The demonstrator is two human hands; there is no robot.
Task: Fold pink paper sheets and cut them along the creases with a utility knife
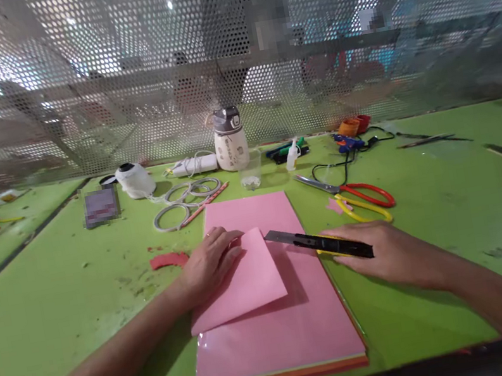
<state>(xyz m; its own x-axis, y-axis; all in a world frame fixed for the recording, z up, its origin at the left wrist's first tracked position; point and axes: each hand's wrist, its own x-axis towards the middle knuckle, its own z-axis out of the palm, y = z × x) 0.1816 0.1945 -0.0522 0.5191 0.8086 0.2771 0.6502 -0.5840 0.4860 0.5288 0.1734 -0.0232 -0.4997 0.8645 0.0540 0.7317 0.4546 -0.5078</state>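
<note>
My left hand point(212, 258) holds a folded pink paper sheet point(247, 278) by its left side, fingers closed over its upper edge. The sheet lies tilted above a stack of pink paper point(282, 349) in a clear plastic sleeve, with orange and other colours showing along its bottom edge. In my right hand point(382, 253) is a utility knife point(321, 243) with a black and yellow handle. Its blade is out and points left, close to the upper right edge of the folded sheet; whether it touches the paper I cannot tell.
Scissors point(343, 192) with red and yellow handles lie beyond my right hand. Behind the stack stand a bottle point(231, 143), a clear plastic cup point(250, 172) and a small glue bottle point(292, 156). White thread spool point(135, 180), wire coils point(172, 217) and a red scrap point(169, 260) are left.
</note>
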